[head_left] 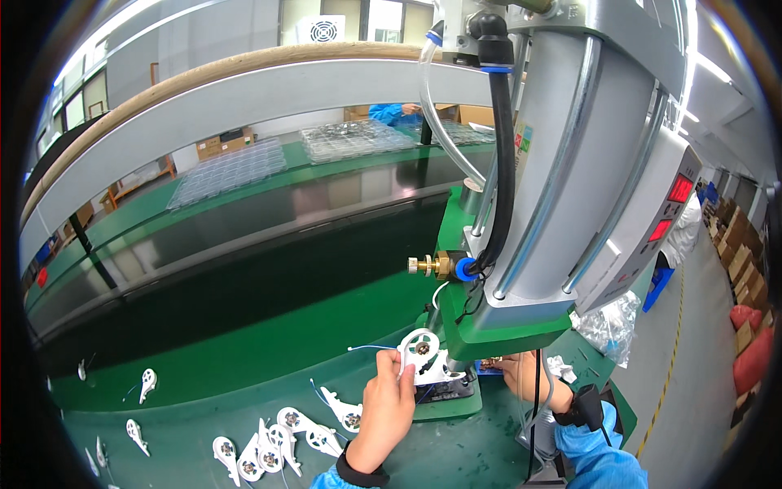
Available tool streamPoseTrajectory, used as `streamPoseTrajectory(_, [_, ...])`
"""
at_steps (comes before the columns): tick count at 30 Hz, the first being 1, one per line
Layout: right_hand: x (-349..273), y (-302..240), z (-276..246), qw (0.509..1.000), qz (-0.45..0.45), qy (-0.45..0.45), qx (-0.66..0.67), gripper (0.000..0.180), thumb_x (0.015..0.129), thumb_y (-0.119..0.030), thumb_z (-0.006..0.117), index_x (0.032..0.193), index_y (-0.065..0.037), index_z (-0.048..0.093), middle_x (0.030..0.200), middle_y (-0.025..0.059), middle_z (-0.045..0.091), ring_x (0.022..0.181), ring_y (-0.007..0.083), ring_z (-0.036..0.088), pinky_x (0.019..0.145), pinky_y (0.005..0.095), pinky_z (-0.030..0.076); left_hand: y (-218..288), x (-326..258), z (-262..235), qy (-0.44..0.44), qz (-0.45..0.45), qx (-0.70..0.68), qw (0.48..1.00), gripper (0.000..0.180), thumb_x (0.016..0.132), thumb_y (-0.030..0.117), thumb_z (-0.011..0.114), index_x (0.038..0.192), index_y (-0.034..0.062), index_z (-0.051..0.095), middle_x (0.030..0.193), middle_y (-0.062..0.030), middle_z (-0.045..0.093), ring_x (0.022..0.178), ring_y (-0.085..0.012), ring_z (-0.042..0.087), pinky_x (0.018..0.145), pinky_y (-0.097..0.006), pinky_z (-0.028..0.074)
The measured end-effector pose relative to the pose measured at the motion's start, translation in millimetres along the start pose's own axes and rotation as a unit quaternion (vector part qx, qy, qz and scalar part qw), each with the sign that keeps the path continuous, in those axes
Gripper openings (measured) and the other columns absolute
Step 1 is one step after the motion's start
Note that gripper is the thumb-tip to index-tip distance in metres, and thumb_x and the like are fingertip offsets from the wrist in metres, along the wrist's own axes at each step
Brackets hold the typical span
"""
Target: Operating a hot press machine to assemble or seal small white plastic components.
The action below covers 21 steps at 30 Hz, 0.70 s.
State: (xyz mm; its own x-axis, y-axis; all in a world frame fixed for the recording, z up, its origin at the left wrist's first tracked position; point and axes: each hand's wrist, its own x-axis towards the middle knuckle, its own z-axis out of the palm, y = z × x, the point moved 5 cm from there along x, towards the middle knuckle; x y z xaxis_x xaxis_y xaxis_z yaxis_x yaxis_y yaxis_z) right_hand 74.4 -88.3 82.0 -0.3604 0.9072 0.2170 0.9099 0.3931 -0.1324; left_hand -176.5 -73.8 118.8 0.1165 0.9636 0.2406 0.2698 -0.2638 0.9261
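White plastic part [421, 352], ring-shaped at the top with a metal centre, stands upright on the fixture [446, 391] under the grey press machine [570, 163]. Her or his left hand [389, 407] pinches its edge, fingers closed on it. The right hand [521, 373] is half hidden behind the press base; I cannot tell its grip. More white parts [281, 444] lie scattered on the green bench [204, 359].

We wear bright blue sleeves, a black band on our left wrist [364, 475] and right wrist [588, 405]
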Motion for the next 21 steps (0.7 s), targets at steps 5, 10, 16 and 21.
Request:
streamPoseTrajectory(5, [-4, 9, -4, 0.997, -0.002, 0.015, 0.078, 0.030, 0.066, 0.001, 0.058, 0.095, -0.001, 0.065, 0.100, 0.0141, 0.060, 0.100, 0.0329, 0.051, 0.087, 0.0421, 0.039, 13, 3, 2, 0.019, 0.020, 0.011, 1.000, 0.017, 0.088, 0.007, 0.047, 0.099, -0.0011, 0.038, 0.069, -0.0218, 0.057, 0.061, -0.0380, 0.058, 0.052, -0.042, 0.042])
streamPoseTrajectory(10, [-3, 26, 10, 0.966, 0.080, -0.058, 0.239, 0.018, 0.078, -0.014, 0.063, 0.095, -0.008, 0.063, 0.094, 0.0121, 0.058, 0.092, 0.0299, 0.052, 0.076, 0.0413, 0.038, 8, 12, -25, 0.182, 0.041, 0.000, 0.982, 0.013, 0.090, 0.008, 0.045, 0.098, 0.0003, 0.039, 0.057, -0.0136, 0.048, 0.046, -0.0214, 0.047, 0.043, -0.033, 0.033])
streamPoseTrajectory(16, [10, 6, -3, 0.964, 0.029, 0.013, 0.262, 0.019, 0.073, -0.011, 0.068, 0.090, -0.004, 0.064, 0.081, 0.0125, 0.063, 0.075, 0.0292, 0.061, 0.064, 0.0358, 0.047, -53, 33, -98, 0.336, -0.004, 0.282, 0.899, 0.015, 0.093, 0.012, 0.039, 0.091, -0.0005, 0.046, 0.073, -0.0197, 0.056, 0.065, -0.0332, 0.055, 0.057, -0.040, 0.042])
streamPoseTrajectory(21, [6, 12, 5, 0.955, 0.052, 0.030, 0.292, 0.016, 0.074, -0.014, 0.068, 0.087, -0.006, 0.066, 0.084, 0.0119, 0.065, 0.077, 0.0291, 0.061, 0.071, 0.0346, 0.043, -7, 27, -60, 0.172, 0.040, 0.157, 0.972, 0.024, 0.090, 0.016, 0.046, 0.084, -0.0033, 0.058, 0.075, -0.0191, 0.058, 0.067, -0.0358, 0.057, 0.059, -0.039, 0.043])
